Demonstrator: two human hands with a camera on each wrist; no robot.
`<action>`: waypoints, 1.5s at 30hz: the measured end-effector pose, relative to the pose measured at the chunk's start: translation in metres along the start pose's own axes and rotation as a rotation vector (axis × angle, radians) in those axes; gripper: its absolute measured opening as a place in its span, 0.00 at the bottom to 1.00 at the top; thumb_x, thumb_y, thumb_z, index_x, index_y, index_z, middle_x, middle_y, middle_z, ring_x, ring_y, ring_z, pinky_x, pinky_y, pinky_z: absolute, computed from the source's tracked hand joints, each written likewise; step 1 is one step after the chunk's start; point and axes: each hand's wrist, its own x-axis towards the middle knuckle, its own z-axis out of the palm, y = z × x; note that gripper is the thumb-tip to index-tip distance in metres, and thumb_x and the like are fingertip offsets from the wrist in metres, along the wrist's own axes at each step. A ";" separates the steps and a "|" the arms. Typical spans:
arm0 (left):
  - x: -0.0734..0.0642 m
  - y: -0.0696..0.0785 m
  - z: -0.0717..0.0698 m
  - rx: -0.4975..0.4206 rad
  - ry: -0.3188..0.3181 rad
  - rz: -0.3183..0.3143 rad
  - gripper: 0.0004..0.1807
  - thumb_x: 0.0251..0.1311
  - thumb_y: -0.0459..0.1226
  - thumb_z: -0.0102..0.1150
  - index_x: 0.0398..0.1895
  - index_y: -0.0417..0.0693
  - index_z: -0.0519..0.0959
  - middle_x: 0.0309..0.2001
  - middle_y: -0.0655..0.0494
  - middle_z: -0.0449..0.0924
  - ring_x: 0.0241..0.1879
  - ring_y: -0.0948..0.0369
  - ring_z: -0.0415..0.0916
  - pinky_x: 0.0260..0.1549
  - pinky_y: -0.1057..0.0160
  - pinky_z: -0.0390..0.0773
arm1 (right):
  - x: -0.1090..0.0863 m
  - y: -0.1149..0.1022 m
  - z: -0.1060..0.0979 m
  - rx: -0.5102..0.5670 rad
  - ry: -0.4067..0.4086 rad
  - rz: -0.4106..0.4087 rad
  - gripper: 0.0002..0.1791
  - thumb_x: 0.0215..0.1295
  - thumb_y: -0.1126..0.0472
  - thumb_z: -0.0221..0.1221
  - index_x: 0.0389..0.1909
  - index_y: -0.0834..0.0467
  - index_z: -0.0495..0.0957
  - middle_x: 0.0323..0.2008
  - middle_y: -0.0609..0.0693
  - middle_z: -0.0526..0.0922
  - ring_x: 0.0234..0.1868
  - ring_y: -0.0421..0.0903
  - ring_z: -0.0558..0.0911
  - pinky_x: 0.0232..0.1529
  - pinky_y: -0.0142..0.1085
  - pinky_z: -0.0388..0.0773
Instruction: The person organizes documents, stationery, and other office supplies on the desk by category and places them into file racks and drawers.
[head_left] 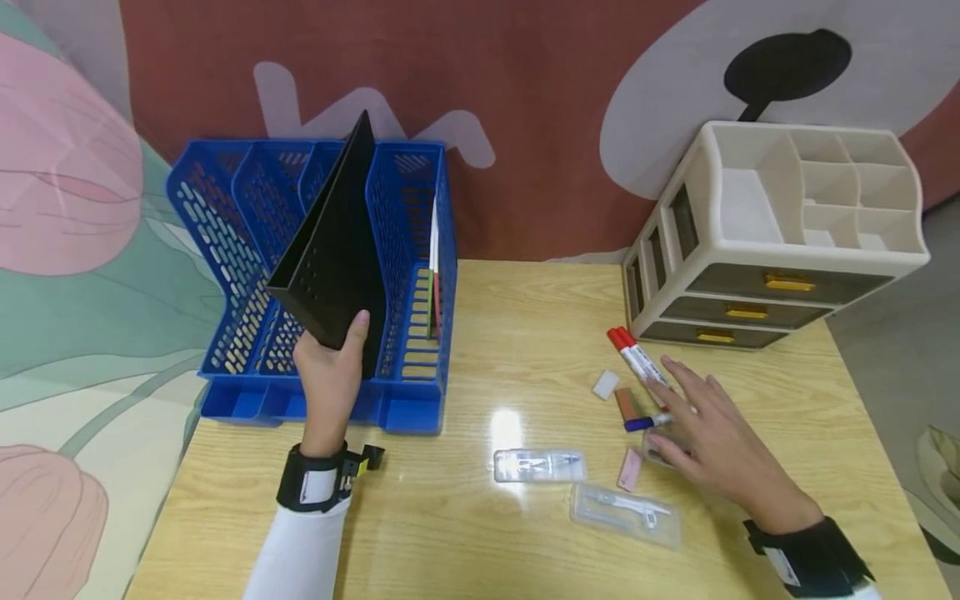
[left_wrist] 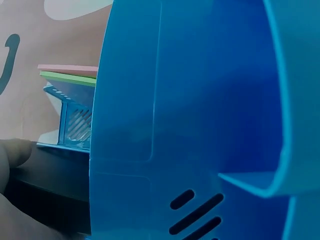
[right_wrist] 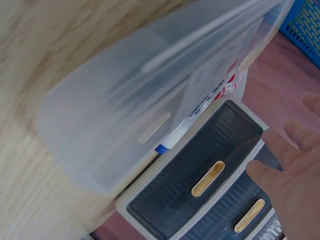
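My left hand (head_left: 330, 367) grips the lower front edge of a black folder (head_left: 341, 258), thumb along its near side. The folder leans to the left, partly inside a slot of the blue file organizer (head_left: 408, 398). In the left wrist view, the organizer's front (left_wrist: 125, 115) hides much of the folder (left_wrist: 55, 170). Over small stationery on the table, my right hand (head_left: 716, 446) has its fingers spread. Below and around it are red-capped markers (head_left: 637, 360), a blue-capped marker (head_left: 642, 423), a brown eraser (head_left: 626, 404) and a clear plastic case (head_left: 654, 450), partly covered by the hand.
A white drawer unit (head_left: 660, 250) with gold handles stands at the back right. Two clear cases (head_left: 540, 466) lie toward the table's front, near a pink eraser (head_left: 630, 468). A white eraser (head_left: 606, 384) sits behind. Thin books (head_left: 434, 267) stand in the organizer's right slot.
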 end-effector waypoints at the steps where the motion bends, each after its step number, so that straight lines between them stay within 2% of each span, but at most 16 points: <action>1: 0.000 0.000 0.000 0.000 -0.003 0.000 0.23 0.68 0.40 0.66 0.62 0.38 0.78 0.59 0.49 0.84 0.54 0.63 0.80 0.53 0.65 0.79 | -0.001 0.001 0.000 0.004 0.011 -0.002 0.42 0.70 0.33 0.56 0.76 0.55 0.67 0.79 0.63 0.60 0.73 0.66 0.65 0.84 0.48 0.36; 7: -0.001 0.001 -0.002 -0.011 0.005 0.001 0.25 0.67 0.38 0.67 0.65 0.41 0.75 0.61 0.51 0.81 0.57 0.61 0.79 0.55 0.64 0.79 | -0.004 0.005 0.000 -0.002 0.035 0.013 0.44 0.73 0.28 0.47 0.76 0.56 0.67 0.78 0.63 0.61 0.73 0.67 0.66 0.83 0.51 0.42; 11: -0.004 0.002 -0.002 -0.039 0.020 0.034 0.26 0.66 0.35 0.67 0.67 0.43 0.74 0.61 0.53 0.80 0.57 0.61 0.78 0.54 0.64 0.78 | -0.005 0.007 -0.001 -0.005 0.021 0.026 0.42 0.70 0.32 0.56 0.74 0.57 0.68 0.78 0.63 0.60 0.74 0.66 0.65 0.83 0.54 0.44; 16: -0.008 0.006 -0.004 -0.066 0.025 0.124 0.29 0.66 0.32 0.67 0.69 0.48 0.71 0.61 0.53 0.78 0.59 0.57 0.78 0.56 0.64 0.79 | -0.004 0.009 -0.005 -0.012 -0.009 0.060 0.42 0.62 0.43 0.68 0.73 0.58 0.69 0.79 0.63 0.59 0.74 0.66 0.64 0.82 0.55 0.46; 21: -0.011 0.011 -0.007 -0.047 0.035 0.195 0.32 0.65 0.29 0.66 0.72 0.49 0.69 0.63 0.50 0.77 0.61 0.56 0.79 0.60 0.65 0.80 | -0.005 0.010 -0.008 -0.021 -0.022 0.096 0.43 0.59 0.49 0.70 0.74 0.57 0.68 0.80 0.62 0.57 0.75 0.66 0.63 0.82 0.56 0.46; 25: -0.012 0.012 -0.009 0.013 0.039 0.213 0.32 0.65 0.28 0.66 0.72 0.47 0.69 0.63 0.48 0.78 0.60 0.59 0.79 0.60 0.67 0.79 | -0.005 0.010 -0.007 -0.025 -0.019 0.107 0.44 0.58 0.49 0.71 0.74 0.56 0.68 0.80 0.62 0.57 0.74 0.66 0.64 0.82 0.56 0.48; 30: -0.011 0.012 -0.010 0.033 0.015 0.231 0.32 0.63 0.27 0.67 0.71 0.47 0.71 0.64 0.50 0.80 0.61 0.58 0.81 0.60 0.66 0.80 | -0.007 0.011 -0.006 -0.018 -0.011 0.109 0.45 0.56 0.51 0.72 0.74 0.56 0.68 0.80 0.62 0.57 0.72 0.68 0.66 0.80 0.58 0.54; 32: -0.012 0.013 -0.010 0.052 0.026 0.253 0.33 0.62 0.27 0.67 0.71 0.46 0.70 0.64 0.51 0.80 0.61 0.58 0.80 0.61 0.65 0.80 | -0.007 0.011 -0.006 -0.017 -0.007 0.109 0.45 0.56 0.51 0.73 0.74 0.57 0.68 0.80 0.62 0.58 0.71 0.69 0.66 0.79 0.59 0.56; 35: -0.014 0.014 -0.011 0.087 0.065 0.318 0.37 0.60 0.26 0.69 0.73 0.43 0.67 0.66 0.51 0.78 0.64 0.56 0.78 0.65 0.61 0.77 | -0.008 0.011 -0.007 -0.010 -0.003 0.113 0.44 0.56 0.51 0.72 0.74 0.57 0.69 0.79 0.62 0.58 0.71 0.69 0.67 0.77 0.61 0.58; 39: -0.020 0.020 -0.010 0.104 0.149 0.439 0.41 0.56 0.24 0.69 0.74 0.31 0.62 0.73 0.45 0.70 0.72 0.49 0.70 0.73 0.51 0.69 | -0.009 0.011 -0.009 -0.006 -0.012 0.151 0.43 0.59 0.50 0.71 0.75 0.56 0.68 0.80 0.62 0.57 0.70 0.71 0.67 0.74 0.65 0.60; 42: -0.027 0.027 -0.007 0.080 0.238 0.535 0.39 0.56 0.26 0.68 0.69 0.22 0.61 0.75 0.37 0.65 0.75 0.44 0.64 0.75 0.44 0.64 | -0.010 0.012 -0.012 -0.011 -0.027 0.182 0.44 0.61 0.50 0.70 0.76 0.55 0.65 0.80 0.62 0.55 0.70 0.72 0.66 0.73 0.67 0.60; 45: -0.033 0.033 -0.003 0.042 0.333 0.659 0.35 0.59 0.30 0.67 0.63 0.20 0.63 0.73 0.30 0.64 0.75 0.38 0.61 0.75 0.36 0.59 | -0.008 0.015 -0.016 -0.017 -0.019 0.188 0.45 0.61 0.49 0.70 0.77 0.56 0.64 0.81 0.62 0.55 0.70 0.73 0.66 0.70 0.69 0.62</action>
